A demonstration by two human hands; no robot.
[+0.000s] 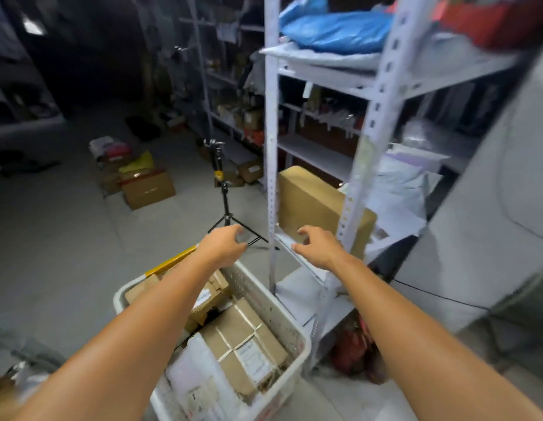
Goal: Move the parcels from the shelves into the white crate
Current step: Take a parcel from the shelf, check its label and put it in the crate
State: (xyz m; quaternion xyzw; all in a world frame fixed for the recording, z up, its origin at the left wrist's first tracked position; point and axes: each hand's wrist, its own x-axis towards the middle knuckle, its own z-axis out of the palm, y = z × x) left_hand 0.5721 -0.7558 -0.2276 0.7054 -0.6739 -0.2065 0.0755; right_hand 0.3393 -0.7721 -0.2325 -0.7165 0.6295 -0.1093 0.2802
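A white crate (265,291) stands on the floor below me, holding several brown and white parcels. A large brown cardboard parcel (309,199) lies on a low shelf of the white metal rack (271,147). Both arms stretch toward it. My left hand (223,243) hovers over the crate's far end, left of the rack post, fingers loosely curled and empty. My right hand (317,243) is just in front of the brown parcel at the shelf edge, fingers spread and bent, holding nothing. White poly-bag parcels (397,189) lie right of the box.
A black tripod (224,202) stands on the floor just beyond my left hand. Cardboard boxes (147,188) sit further back on the floor. Blue bags (334,28) fill the top shelf. A red bag (353,344) lies under the rack. More shelving lines the back.
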